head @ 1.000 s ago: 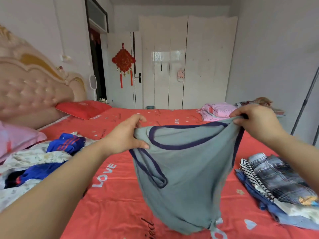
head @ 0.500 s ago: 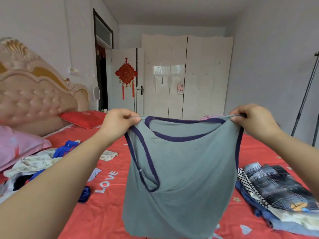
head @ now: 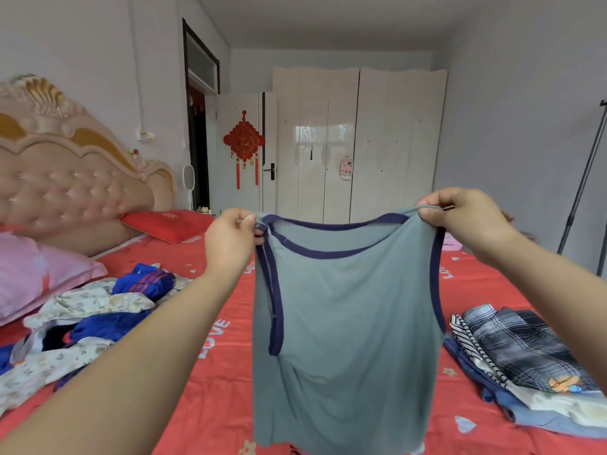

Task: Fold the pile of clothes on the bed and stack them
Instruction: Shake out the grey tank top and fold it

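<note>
Left hand [head: 230, 244] and right hand [head: 466, 218] each pinching a shoulder strap, grip tight, grey-green vest [head: 348, 323] hanging above red bed [head: 216, 389], folded stack [head: 532, 362] at right

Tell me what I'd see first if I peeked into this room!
First, the grey-green vest with navy trim, held up in the middle by its straps, one in the left hand and one in the right hand. Next, the bright red bed below it, with a messy pile on the left and a folded stack on the right.

Left hand [head: 230, 241] and right hand [head: 466, 218] held up, well apart, each seemingly pinching.
</note>
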A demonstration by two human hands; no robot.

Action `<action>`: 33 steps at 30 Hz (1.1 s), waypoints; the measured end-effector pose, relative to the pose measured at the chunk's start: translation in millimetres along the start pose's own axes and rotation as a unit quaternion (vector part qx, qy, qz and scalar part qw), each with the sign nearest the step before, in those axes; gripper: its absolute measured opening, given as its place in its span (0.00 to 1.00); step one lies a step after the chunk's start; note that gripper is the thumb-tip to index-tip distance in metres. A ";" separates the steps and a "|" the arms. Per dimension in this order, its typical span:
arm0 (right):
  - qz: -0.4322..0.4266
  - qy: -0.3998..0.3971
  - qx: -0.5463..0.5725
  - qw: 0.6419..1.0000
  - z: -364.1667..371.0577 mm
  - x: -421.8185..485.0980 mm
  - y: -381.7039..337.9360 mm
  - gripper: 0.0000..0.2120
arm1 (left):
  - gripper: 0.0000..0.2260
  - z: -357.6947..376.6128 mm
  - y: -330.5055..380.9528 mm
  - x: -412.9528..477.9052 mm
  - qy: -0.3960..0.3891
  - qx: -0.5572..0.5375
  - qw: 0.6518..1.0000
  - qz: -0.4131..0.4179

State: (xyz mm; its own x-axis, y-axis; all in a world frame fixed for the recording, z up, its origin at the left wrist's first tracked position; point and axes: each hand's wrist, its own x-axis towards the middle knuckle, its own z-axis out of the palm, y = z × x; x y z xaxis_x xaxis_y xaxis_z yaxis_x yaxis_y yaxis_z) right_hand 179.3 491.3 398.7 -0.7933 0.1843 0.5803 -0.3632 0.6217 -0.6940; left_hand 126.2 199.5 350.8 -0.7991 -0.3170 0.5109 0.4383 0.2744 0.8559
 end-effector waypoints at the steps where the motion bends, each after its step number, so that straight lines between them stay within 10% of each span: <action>1: 0.000 -0.001 0.007 1.000 1.9 -0.4 -1.1 0.11 | 0.11 4.0 -5.5 -1.0 0.002 -0.033 0.999 -0.033; 12: -0.008 -0.033 0.079 0.996 20.2 -5.4 -16.8 0.11 | 0.14 26.4 -23.4 -5.9 0.109 0.003 0.986 -0.122; 23: 0.040 -0.046 0.001 0.998 15.7 -1.3 8.4 0.11 | 0.11 -5.9 -34.1 21.3 0.018 0.225 0.963 0.147; 33: 0.068 -0.076 -0.015 0.995 21.2 3.7 25.3 0.09 | 0.18 -6.7 -31.9 17.4 -0.034 0.200 0.973 0.113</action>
State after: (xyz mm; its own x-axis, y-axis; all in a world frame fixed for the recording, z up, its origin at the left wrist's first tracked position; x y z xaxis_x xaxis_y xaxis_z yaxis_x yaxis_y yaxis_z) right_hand 156.8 491.6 374.3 -0.8997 0.1517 0.4092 -0.2347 0.6224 -0.7467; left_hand 101.0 179.1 333.0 -0.7325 -0.1500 0.6641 0.4219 0.6655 0.6157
